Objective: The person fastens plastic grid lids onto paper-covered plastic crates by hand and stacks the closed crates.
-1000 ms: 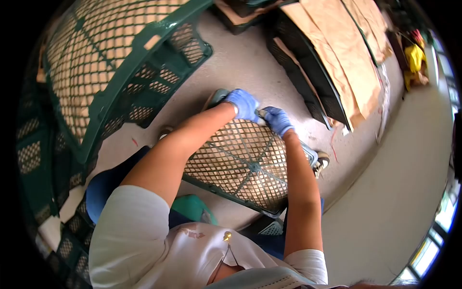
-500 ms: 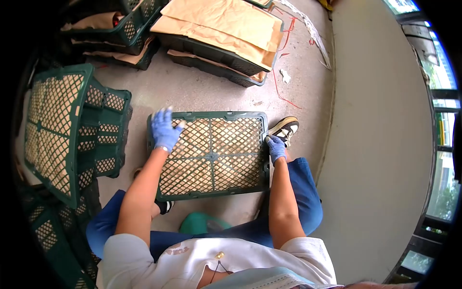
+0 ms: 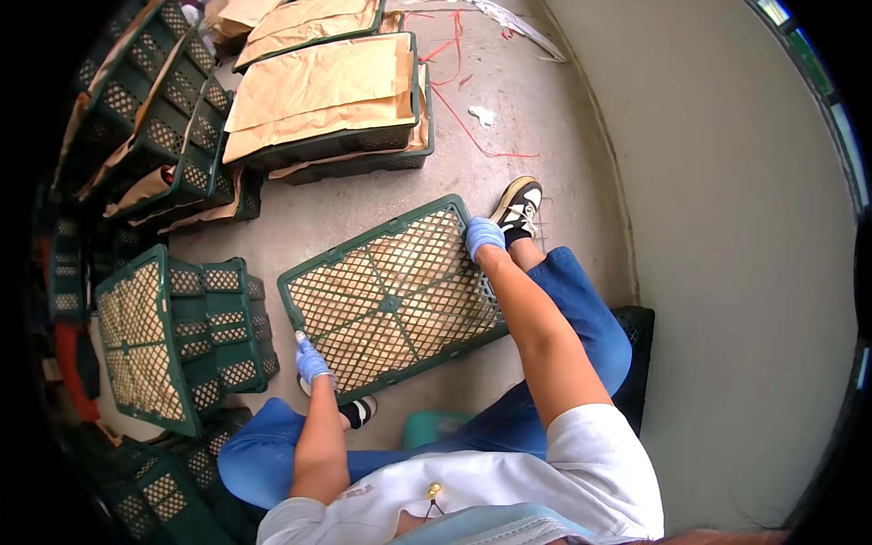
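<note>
Between my legs lies a green plastic crate [image 3: 391, 303], its lattice face toward me with tan showing through the holes. It is turned at an angle, its right end farther from me. My left hand [image 3: 312, 360], in a blue glove, is closed on the left end, the thumb along the rim. At the far right corner my right hand [image 3: 484, 238], also gloved, grips the edge; some of its fingers are hidden from view.
Paper-covered crates [image 3: 327, 95] are stacked ahead, with more lined crates [image 3: 168, 136] at upper left. Nested green crates [image 3: 222, 327] stand on my left. A pale wall [image 3: 718, 227] runs along the right. Red string [image 3: 472, 141] and a white scrap [image 3: 482, 115] litter the floor.
The crate has turned counterclockwise, its right end swinging away from me. My left hand has come down from the far left corner to the left end; my right hand has moved farther forward.
</note>
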`<move>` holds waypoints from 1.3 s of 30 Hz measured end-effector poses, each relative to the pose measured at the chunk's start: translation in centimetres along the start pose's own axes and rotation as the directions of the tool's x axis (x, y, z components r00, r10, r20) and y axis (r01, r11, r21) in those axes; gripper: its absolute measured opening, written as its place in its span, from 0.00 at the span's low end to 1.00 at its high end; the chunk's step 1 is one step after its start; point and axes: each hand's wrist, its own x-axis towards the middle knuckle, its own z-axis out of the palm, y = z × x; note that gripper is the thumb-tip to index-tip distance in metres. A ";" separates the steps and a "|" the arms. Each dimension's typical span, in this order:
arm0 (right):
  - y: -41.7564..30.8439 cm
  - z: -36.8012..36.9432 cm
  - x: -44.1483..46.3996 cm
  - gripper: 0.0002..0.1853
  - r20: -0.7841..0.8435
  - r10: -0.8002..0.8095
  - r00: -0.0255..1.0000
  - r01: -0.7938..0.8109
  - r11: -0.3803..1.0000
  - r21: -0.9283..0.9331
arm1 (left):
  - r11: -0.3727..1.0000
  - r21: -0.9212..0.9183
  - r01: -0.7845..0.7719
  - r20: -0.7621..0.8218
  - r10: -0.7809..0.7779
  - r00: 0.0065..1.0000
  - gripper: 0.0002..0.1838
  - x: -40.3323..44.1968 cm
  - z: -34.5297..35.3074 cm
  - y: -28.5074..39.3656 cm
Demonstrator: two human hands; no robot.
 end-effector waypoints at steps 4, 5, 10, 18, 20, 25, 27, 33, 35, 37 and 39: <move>3.0 1.9 2.1 0.11 0.010 -0.119 0.993 0.119 0.993 0.011 | 0.989 0.147 -0.017 -0.115 0.034 0.993 0.42 0.5 0.3 -0.4; 4.5 1.3 1.3 0.13 -0.036 -0.173 0.984 0.177 0.958 0.225 | 0.991 0.136 0.001 -0.100 0.013 0.995 0.42 -0.2 0.1 0.4; 7.7 4.8 2.1 0.11 0.006 0.056 0.998 -0.044 0.722 0.691 | 0.999 0.010 0.043 -0.045 -0.042 0.998 0.41 -1.4 -0.1 1.8; 7.7 2.7 2.4 0.15 0.211 -0.076 0.974 -0.087 0.739 0.668 | 0.999 -0.023 -0.026 -0.060 0.025 0.998 0.41 -0.1 0.7 0.3; 7.7 2.6 1.9 0.15 0.246 -0.060 0.967 -0.146 0.661 0.736 | 0.999 0.047 0.005 -0.042 -0.003 0.999 0.42 0.2 0.6 0.3; 7.4 3.1 1.4 0.20 0.115 -0.105 0.988 0.051 0.918 0.394 | 0.992 0.128 -0.020 -0.081 0.030 0.996 0.43 0.7 0.5 -0.2; 9.1 3.3 -0.1 0.21 0.074 -0.144 0.987 0.110 0.931 0.347 | 0.995 0.102 -0.015 -0.066 0.021 0.998 0.42 -0.3 -0.1 0.8; 8.3 -2.0 -9.4 0.16 0.498 0.044 0.866 -0.208 0.937 0.281 | 0.984 0.166 0.070 -0.038 -0.065 0.997 0.43 -1.9 -1.4 2.4; 10.2 0.7 -8.7 0.16 0.314 -0.015 0.949 -0.081 0.953 0.291 | 0.989 0.148 0.017 -0.037 -0.011 0.999 0.43 -0.6 -0.7 1.0; 10.3 1.4 -8.6 0.16 0.276 -0.045 0.960 -0.055 0.937 0.344 | 0.990 0.143 0.013 -0.015 -0.011 1.000 0.43 0.0 -0.8 0.6; 12.2 4.0 -7.4 0.15 0.192 -0.140 0.971 0.062 0.930 0.361 | 0.991 0.131 0.011 -0.014 -0.010 1.000 0.43 -0.2 -1.1 0.4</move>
